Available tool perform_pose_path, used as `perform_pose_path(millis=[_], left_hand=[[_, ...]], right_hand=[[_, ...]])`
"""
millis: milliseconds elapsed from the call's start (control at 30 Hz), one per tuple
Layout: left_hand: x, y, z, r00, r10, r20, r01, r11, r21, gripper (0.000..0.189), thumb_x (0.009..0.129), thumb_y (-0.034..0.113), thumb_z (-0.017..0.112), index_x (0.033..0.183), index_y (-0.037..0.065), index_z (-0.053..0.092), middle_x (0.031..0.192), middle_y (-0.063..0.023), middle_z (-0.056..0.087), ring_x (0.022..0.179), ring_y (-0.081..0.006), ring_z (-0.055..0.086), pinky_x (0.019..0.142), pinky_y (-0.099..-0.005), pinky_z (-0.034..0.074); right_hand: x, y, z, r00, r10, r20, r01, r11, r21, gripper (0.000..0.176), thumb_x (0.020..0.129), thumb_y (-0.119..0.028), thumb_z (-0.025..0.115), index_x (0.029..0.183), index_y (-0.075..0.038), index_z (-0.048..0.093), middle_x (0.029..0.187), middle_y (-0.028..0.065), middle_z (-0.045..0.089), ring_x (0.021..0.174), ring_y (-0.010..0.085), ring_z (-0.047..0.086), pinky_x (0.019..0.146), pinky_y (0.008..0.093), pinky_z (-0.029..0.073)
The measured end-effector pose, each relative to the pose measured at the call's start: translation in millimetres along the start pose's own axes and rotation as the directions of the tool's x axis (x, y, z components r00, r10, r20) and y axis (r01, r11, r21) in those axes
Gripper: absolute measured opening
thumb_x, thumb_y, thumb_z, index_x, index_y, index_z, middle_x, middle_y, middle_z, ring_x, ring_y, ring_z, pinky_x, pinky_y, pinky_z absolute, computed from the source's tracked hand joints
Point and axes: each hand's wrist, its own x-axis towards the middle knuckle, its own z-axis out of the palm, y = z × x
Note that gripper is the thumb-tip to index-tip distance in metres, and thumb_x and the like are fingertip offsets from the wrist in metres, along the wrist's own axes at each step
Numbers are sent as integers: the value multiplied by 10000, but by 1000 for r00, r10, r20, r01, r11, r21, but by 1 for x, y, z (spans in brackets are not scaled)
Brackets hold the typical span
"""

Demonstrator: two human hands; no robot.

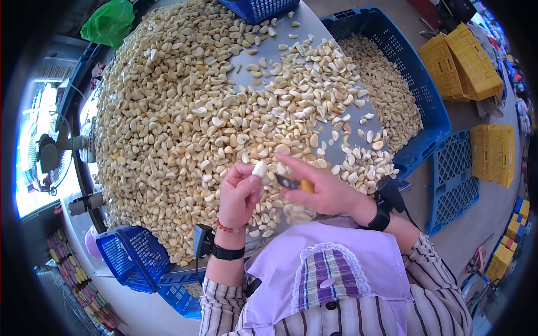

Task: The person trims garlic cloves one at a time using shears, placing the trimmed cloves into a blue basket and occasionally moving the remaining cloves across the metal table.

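Observation:
My left hand pinches a pale, peeled-looking garlic clove between thumb and fingertips. To its right, my right hand is closed round a small knife with a yellow handle. The short dark blade points left toward the clove, with a gap between them. My right index finger reaches out above the blade. Beneath and beyond both hands spreads a large heap of garlic cloves on a metal table. Below the knife, a few cloves look blurred.
A big blue crate full of cloves stands right of the table. Blue baskets sit at the top and lower left. Yellow crates and a blue pallet lie farther right. A fan stands left, near a green bag.

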Motion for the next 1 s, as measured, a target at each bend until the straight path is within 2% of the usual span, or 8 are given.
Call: perform_pose_path(millis=[300,367,533,567,600,733,867,1000], left_hand=[[-24,-8,15,996,-2,89,11,995,-101,152,788,13,614,865,67,494,705,-43,580,474,-57,470,405,-193,348],[-28,-14,-2,820,36,571,317,802,-506,167,795,21,600,898,64,477,696,-63,591,504,-81,510,435,-199,393],[-2,6,-13,972,184,-145,-210,958,-193,127,887,148,534,942,36,509,623,-54,554,522,-115,533,444,-197,399],[15,12,-20,962,201,-183,-110,903,414,124,885,155,544,942,45,537,669,-54,566,549,-143,555,453,-227,417],[25,14,-24,950,238,-203,56,507,860,123,884,161,554,942,53,565,716,-54,578,575,-171,577,461,-257,435],[36,-10,-27,850,426,311,-71,-492,868,92,806,116,633,895,104,613,736,-89,587,615,-277,592,510,-371,471],[35,-4,-37,839,390,379,-254,-334,908,91,811,101,636,889,74,598,685,-61,586,569,-221,588,489,-338,466],[20,0,-31,986,3,-164,99,783,615,58,835,51,612,880,43,577,676,-1,566,532,-89,510,453,-231,388]], right_hand=[[0,-3,7,970,91,224,-124,983,136,558,917,-275,548,1423,-125,366,877,38,602,650,88,561,574,243,454],[3,-26,-2,942,273,196,-307,937,170,526,927,-251,529,1418,-134,379,852,25,600,604,70,532,531,217,435],[1,-14,-19,908,419,17,-393,836,383,486,950,-222,488,1417,-138,381,731,-8,555,457,23,438,423,166,381],[0,-12,-20,906,422,21,-397,834,382,486,950,-222,488,1417,-138,381,731,-8,555,457,23,438,423,166,381],[1,-9,-22,909,418,-7,-378,828,414,486,952,-226,488,1416,-132,381,720,-10,550,446,28,437,416,169,378],[0,-16,-27,908,415,-56,-348,822,451,489,949,-219,499,1408,-97,382,711,-5,546,444,33,445,421,170,383],[-6,-14,-31,912,405,-70,-339,838,428,496,944,-212,509,1405,-82,382,742,3,560,459,25,448,438,158,385],[-10,-14,-22,925,380,-16,-367,902,227,600,919,-335,557,1438,-136,331,1103,109,612,748,84,581,572,219,480]])
